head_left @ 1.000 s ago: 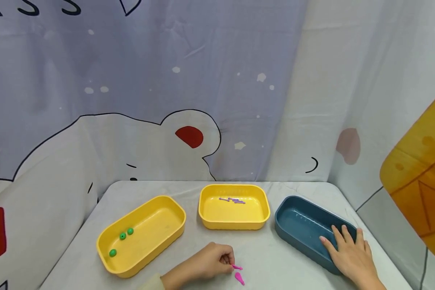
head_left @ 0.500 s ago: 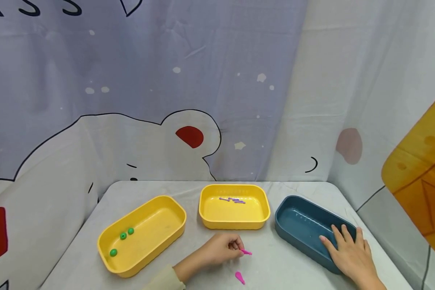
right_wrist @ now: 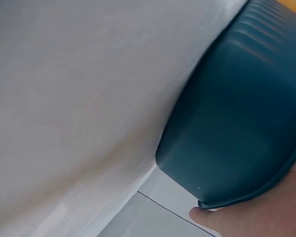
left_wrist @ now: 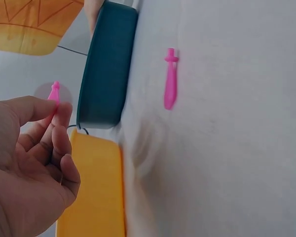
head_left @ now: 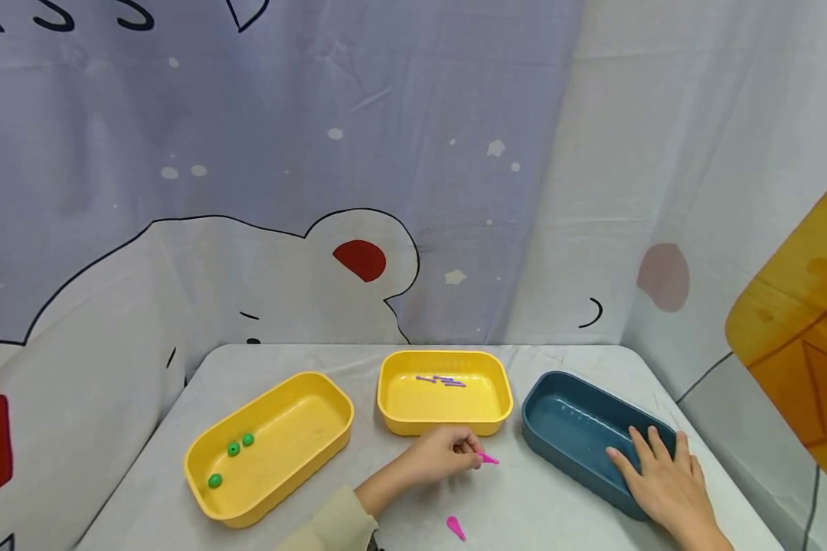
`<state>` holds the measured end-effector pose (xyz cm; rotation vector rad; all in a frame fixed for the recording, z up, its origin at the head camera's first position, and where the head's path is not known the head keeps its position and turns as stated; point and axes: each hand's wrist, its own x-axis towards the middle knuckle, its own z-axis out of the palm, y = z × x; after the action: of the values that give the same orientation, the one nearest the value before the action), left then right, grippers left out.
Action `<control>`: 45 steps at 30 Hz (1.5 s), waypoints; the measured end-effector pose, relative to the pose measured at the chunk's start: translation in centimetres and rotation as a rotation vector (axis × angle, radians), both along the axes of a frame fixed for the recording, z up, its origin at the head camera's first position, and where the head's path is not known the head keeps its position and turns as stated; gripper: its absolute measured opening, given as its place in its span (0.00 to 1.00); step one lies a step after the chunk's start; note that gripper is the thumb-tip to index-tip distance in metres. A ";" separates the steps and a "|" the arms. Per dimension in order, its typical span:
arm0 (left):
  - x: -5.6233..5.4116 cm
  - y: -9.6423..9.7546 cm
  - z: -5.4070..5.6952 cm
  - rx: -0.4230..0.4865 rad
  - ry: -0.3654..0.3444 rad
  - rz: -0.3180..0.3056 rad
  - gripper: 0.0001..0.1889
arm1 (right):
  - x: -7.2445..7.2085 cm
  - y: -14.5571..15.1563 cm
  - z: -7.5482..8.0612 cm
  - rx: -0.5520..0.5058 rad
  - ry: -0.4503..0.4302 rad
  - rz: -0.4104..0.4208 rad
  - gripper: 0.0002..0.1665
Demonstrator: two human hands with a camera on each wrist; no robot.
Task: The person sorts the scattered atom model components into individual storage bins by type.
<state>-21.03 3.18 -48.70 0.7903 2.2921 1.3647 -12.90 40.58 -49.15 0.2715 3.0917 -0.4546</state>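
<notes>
Between thumb and index finger my left hand pinches a small pink plastic piece shaped like a toy sword. It is held over the cloth just in front of the middle yellow tray. A second pink toy sword lies on the cloth, nearer the front edge. My right hand rests with spread, straight fingers over the near end of the dark blue tray. Its inside shows no objects in the head view, though the hand covers part of it.
Several thin purple sticks lie in the middle yellow tray. At the left, another yellow tray stands slanted with green beads in it. A printed curtain hangs behind the table.
My left hand has carried the pinched pink toy sword away from the other one, forward and to the right. The right hand and the trays have stayed put.
</notes>
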 end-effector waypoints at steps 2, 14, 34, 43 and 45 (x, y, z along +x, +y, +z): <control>-0.2 0.6 0.3 -0.005 -0.008 -0.002 0.02 | 0.0 0.1 0.0 0.002 -0.001 0.001 0.57; -1.5 4.1 2.1 0.041 0.047 -0.042 0.02 | -0.2 0.3 0.1 -0.002 0.007 -0.007 0.58; -4.8 11.3 4.1 -0.060 0.085 0.038 0.04 | -0.3 -0.2 0.1 0.027 0.023 -0.024 0.56; -6.2 14.2 4.4 -0.153 0.132 0.083 0.04 | 0.0 -0.5 0.2 0.034 0.025 -0.024 0.56; -6.4 14.8 4.5 -0.157 0.142 0.085 0.04 | 0.0 -0.6 0.1 0.041 0.029 -0.029 0.55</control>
<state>-27.43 18.01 -44.24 0.7692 2.5331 1.1795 -12.93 40.02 -49.02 0.3125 3.1325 -0.4004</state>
